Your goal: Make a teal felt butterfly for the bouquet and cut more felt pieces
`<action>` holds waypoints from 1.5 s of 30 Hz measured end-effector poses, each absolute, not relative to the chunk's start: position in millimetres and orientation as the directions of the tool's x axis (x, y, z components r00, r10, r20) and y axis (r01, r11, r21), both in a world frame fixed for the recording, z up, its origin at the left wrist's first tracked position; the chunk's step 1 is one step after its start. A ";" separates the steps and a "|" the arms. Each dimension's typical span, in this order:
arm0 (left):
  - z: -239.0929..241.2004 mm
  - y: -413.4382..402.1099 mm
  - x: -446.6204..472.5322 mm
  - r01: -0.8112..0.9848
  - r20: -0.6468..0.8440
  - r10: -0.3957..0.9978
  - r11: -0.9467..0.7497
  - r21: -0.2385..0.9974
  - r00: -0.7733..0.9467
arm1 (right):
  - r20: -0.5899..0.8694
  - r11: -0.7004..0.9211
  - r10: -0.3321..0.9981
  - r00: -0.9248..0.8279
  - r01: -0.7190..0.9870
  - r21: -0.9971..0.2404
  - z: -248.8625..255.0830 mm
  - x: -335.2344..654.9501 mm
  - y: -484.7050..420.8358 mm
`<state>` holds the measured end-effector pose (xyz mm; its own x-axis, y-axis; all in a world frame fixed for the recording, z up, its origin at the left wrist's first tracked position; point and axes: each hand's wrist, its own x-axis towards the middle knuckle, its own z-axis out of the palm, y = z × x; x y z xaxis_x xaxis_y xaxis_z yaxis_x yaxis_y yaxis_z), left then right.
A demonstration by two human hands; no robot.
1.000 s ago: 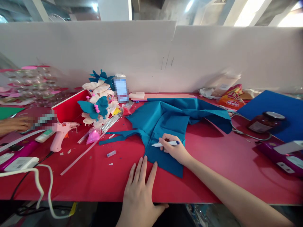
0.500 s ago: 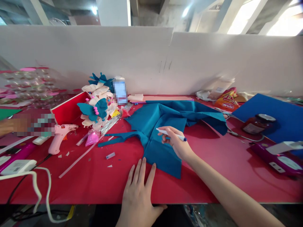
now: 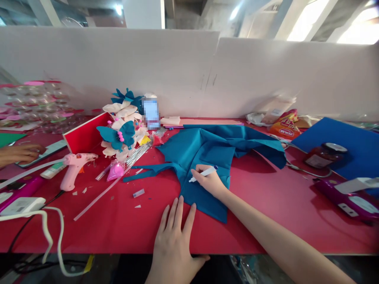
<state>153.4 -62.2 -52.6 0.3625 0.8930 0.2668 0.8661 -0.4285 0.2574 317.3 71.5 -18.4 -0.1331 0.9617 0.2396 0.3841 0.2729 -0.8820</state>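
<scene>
Our left hand point(image 3: 176, 240) and right hand point(image 3: 209, 180) are bare, with long, thin fingers point(image 3: 179, 213). Our right arm point(image 3: 272, 234) is long and slim, and it is bare too. Down low, the clothes point(image 3: 134, 270) we wear look very dark.

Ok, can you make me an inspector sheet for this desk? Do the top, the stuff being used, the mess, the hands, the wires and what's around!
Surface: red tabletop, small white scraps on it.
Job's things: teal cloth, creased; white marker.
Clutter: pink glue gun, fabric flowers, jar.
Hands: left hand spread flat, fingertips at the cloth's edge; right hand grips the marker over the cloth.
Cables: white cable hangs over the front edge, left side.
Surroundings: pale partition behind; another person's hand, far left.
</scene>
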 end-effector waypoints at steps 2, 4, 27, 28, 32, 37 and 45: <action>-52.3 -62.7 153.6 0.867 0.264 0.894 -0.428 0.257 0.363 | 0.237 0.277 0.960 -0.149 0.379 -0.883 -16.8 315.9 71.3; -52.3 -63.2 153.8 0.866 0.262 0.893 -0.430 0.257 0.366 | 0.239 0.278 0.960 -0.149 0.367 -0.888 -17.1 314.5 71.3; -54.3 -61.8 151.8 0.867 0.288 0.859 -0.477 0.146 0.424 | 0.371 0.596 0.548 0.750 -0.039 -0.802 36.9 400.5 80.3; -55.2 -61.5 151.8 0.866 0.296 0.855 -0.480 0.139 0.426 | 0.453 0.586 0.604 0.655 0.020 -0.810 34.3 395.7 74.3; -58.2 -61.3 151.3 0.866 0.306 0.852 -0.481 0.137 0.425 | 0.519 0.551 0.831 -0.198 0.419 -0.722 14.1 371.1 42.1; -58.6 -61.6 150.9 0.868 0.294 0.869 -0.460 0.187 0.398 | 0.200 0.635 0.760 -0.618 0.642 -0.429 -4.5 369.0 26.7; -60.1 -61.6 153.1 0.870 0.309 0.858 -0.470 0.150 0.410 | 0.294 0.357 0.931 -0.215 0.379 -0.854 11.4 342.5 53.2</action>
